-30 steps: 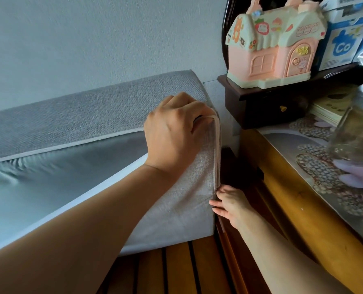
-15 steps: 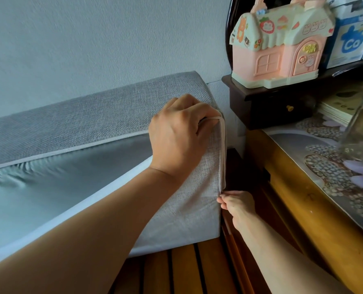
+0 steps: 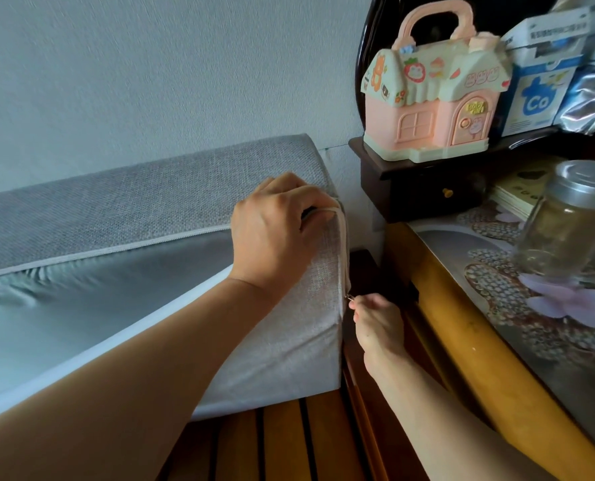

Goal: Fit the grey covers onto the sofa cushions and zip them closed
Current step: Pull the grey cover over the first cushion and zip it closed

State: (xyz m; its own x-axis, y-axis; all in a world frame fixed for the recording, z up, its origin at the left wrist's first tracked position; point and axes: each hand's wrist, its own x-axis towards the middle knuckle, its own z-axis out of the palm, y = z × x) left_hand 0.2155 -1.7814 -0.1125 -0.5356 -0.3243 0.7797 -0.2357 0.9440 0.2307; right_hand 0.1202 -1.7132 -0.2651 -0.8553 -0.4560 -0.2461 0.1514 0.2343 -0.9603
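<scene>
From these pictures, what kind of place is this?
Probably a home living room: a sofa cushion on a slatted wooden seat, a toy house on a dark shelf, a glass jar.

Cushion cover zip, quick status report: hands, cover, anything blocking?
Left hand grips grey cover at top corner. Right hand pinches zip pull on end seam. Long side unzipped, inner cushion showing. Wooden armrest close alongside.

A plain pale grey-blue wall [image 3: 150, 71] filled the background in soft daylight. Below lay a slatted wooden bench [image 3: 282, 442]. To the right stood a wooden table [image 3: 462, 335] and a dark wooden shelf [image 3: 410, 175].
</scene>
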